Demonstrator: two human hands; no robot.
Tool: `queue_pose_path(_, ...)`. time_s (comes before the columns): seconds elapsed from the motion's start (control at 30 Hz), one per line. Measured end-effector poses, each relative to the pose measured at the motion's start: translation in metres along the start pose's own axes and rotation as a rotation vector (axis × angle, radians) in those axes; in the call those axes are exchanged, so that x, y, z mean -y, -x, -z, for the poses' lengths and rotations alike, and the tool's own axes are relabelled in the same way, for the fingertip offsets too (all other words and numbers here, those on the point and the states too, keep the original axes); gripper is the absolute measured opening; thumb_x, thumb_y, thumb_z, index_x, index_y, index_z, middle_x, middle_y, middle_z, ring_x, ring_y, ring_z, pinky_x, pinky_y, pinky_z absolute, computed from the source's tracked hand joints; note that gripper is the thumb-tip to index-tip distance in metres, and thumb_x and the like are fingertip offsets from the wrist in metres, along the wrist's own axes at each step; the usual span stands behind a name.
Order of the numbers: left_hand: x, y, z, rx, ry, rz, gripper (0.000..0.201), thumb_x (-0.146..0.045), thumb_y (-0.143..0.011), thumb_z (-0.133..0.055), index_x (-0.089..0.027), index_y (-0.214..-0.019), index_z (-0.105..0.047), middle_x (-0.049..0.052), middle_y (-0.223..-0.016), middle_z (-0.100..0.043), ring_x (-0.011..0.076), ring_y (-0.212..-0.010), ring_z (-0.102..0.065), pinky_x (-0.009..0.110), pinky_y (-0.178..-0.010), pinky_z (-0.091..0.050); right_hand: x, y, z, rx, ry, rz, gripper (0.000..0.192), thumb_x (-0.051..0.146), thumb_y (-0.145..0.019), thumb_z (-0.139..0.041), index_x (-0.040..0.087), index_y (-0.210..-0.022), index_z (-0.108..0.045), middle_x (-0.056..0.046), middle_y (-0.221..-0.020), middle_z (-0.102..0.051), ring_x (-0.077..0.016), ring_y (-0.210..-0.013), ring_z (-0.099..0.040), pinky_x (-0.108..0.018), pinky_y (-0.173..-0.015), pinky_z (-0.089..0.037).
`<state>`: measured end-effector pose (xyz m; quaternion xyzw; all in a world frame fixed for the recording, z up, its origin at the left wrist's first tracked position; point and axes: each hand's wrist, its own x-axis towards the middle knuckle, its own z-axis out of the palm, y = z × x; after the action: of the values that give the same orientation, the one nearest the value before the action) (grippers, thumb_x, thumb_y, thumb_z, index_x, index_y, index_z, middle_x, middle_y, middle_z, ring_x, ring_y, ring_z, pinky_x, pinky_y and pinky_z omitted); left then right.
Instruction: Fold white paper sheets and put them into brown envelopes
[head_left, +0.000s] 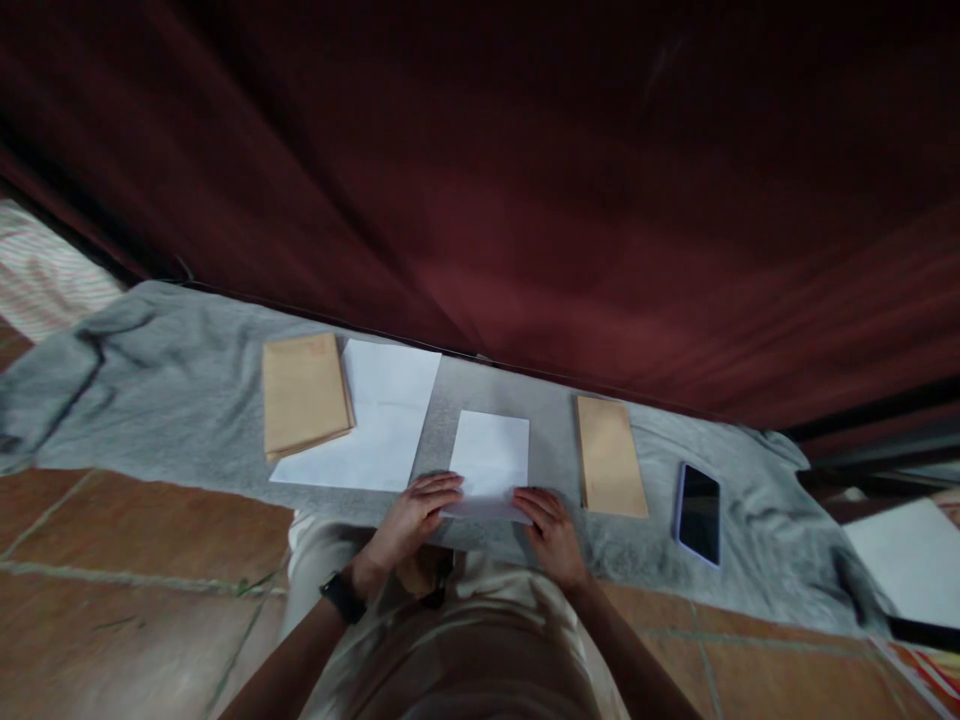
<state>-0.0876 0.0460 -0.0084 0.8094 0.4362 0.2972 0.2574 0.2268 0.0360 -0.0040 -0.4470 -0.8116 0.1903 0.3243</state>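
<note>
A small white sheet of paper [490, 455] lies on a grey cloth [165, 390] in front of me. My left hand [418, 512] rests its fingers on the sheet's near left edge. My right hand [551, 525] presses on its near right corner. That near edge looks folded up under my fingers. A black band sits on my left wrist. To the left, a stack of brown envelopes [304, 393] lies partly over larger white sheets [375, 425]. A single brown envelope [610, 455] lies just right of my right hand.
A dark phone [699, 513] lies on the cloth at the right. A dark red curtain [525, 180] hangs right behind the cloth. Reddish floor tiles [135, 590] surround me. Another white sheet [911, 560] lies at the far right.
</note>
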Motion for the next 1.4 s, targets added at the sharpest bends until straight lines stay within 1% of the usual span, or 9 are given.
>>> queue_pose_path(0.23, 0.007, -0.001, -0.002, -0.025, 0.022, -0.035, 0.044, -0.002, -0.089, -0.055, -0.024, -0.122, -0.074, 0.007, -0.135, -0.071, 0.0219, -0.131, -0.062, 0.046, -0.113, -0.052, 0.001, -0.001, 0.0, -0.024, -0.002, -0.026, 0.054, 0.001, -0.084, -0.056, 0.03, -0.127, -0.071, -0.005, -0.129, -0.074, -0.0235, -0.122, -0.067, -0.047, -0.107, -0.055)
queue_pose_path(0.47, -0.006, -0.001, 0.003, -0.046, -0.013, -0.016, 0.034, -0.013, -0.099, -0.051, -0.024, -0.122, -0.074, 0.008, -0.136, -0.071, 0.0231, -0.132, -0.062, 0.046, -0.112, -0.053, 0.0, -0.002, 0.001, -0.004, 0.002, -0.014, 0.053, 0.002, -0.085, -0.056, 0.03, -0.126, -0.072, -0.004, -0.129, -0.074, -0.0237, -0.121, -0.066, -0.048, -0.107, -0.055)
queue_pose_path(0.7, -0.014, 0.0, 0.009, -0.027, -0.052, -0.017, 0.037, -0.015, -0.101, -0.047, -0.023, -0.128, -0.071, 0.008, -0.135, -0.071, 0.0226, -0.128, -0.064, 0.044, -0.114, -0.051, 0.0, 0.0, 0.001, -0.009, -0.017, -0.042, 0.053, -0.001, -0.083, -0.056, 0.029, -0.123, -0.073, -0.004, -0.128, -0.075, -0.023, -0.121, -0.067, -0.047, -0.107, -0.054)
queue_pose_path(0.9, -0.015, 0.003, 0.012, 0.031, -0.038, -0.039, 0.034, -0.016, -0.101, -0.05, -0.023, -0.124, -0.073, 0.007, -0.137, -0.07, 0.0221, -0.131, -0.062, 0.044, -0.115, -0.05, 0.003, -0.002, 0.004, 0.007, -0.037, -0.019, 0.042, 0.006, -0.088, -0.06, 0.029, -0.121, -0.074, -0.004, -0.127, -0.075, -0.0235, -0.12, -0.067, -0.047, -0.107, -0.053)
queue_pose_path(1.03, -0.018, 0.006, 0.013, -0.008, -0.033, -0.009, 0.034, -0.02, -0.103, -0.048, -0.023, -0.128, -0.071, 0.008, -0.136, -0.07, 0.0222, -0.13, -0.063, 0.044, -0.114, -0.051, 0.005, -0.002, 0.005, 0.009, -0.028, -0.024, 0.04, 0.01, -0.093, -0.059, 0.03, -0.126, -0.072, -0.004, -0.127, -0.075, -0.023, -0.119, -0.067, -0.046, -0.107, -0.053)
queue_pose_path(1.13, -0.018, 0.006, 0.009, -0.019, -0.064, -0.01, 0.033, -0.017, -0.1, -0.052, -0.024, -0.125, -0.073, 0.008, -0.136, -0.07, 0.0234, -0.13, -0.063, 0.046, -0.114, -0.051, 0.006, -0.002, 0.006, 0.005, -0.014, -0.027, 0.039, 0.011, -0.094, -0.06, 0.03, -0.127, -0.072, -0.004, -0.126, -0.075, -0.0235, -0.119, -0.067, -0.048, -0.108, -0.052)
queue_pose_path(1.2, -0.017, 0.006, 0.007, 0.01, -0.097, -0.029, 0.037, -0.011, -0.096, -0.053, -0.025, -0.124, -0.073, 0.007, -0.138, -0.069, 0.0235, -0.133, -0.061, 0.047, -0.116, -0.049, 0.007, -0.002, 0.006, 0.005, -0.009, -0.022, 0.04, 0.01, -0.093, -0.06, 0.03, -0.125, -0.073, -0.004, -0.125, -0.075, -0.0237, -0.118, -0.067, -0.048, -0.108, -0.052)
queue_pose_path(1.3, -0.017, 0.006, 0.004, 0.037, -0.146, -0.032, 0.052, -0.001, -0.09, -0.049, -0.027, -0.13, -0.07, 0.006, -0.142, -0.067, 0.0227, -0.137, -0.058, 0.049, -0.117, -0.047, 0.008, -0.003, 0.007, 0.007, -0.007, -0.012, 0.042, 0.007, -0.09, -0.06, 0.03, -0.123, -0.074, -0.004, -0.125, -0.075, -0.0241, -0.118, -0.067, -0.048, -0.107, -0.053)
queue_pose_path(1.4, -0.018, 0.008, 0.002, 0.031, -0.162, -0.003, 0.058, -0.001, -0.087, -0.049, -0.026, -0.137, -0.067, 0.006, -0.147, -0.064, 0.0238, -0.14, -0.055, 0.05, -0.118, -0.046, 0.008, -0.003, 0.007, 0.011, -0.007, -0.016, 0.047, 0.004, -0.087, -0.06, 0.031, -0.122, -0.074, -0.003, -0.126, -0.075, -0.024, -0.118, -0.066, -0.048, -0.107, -0.053)
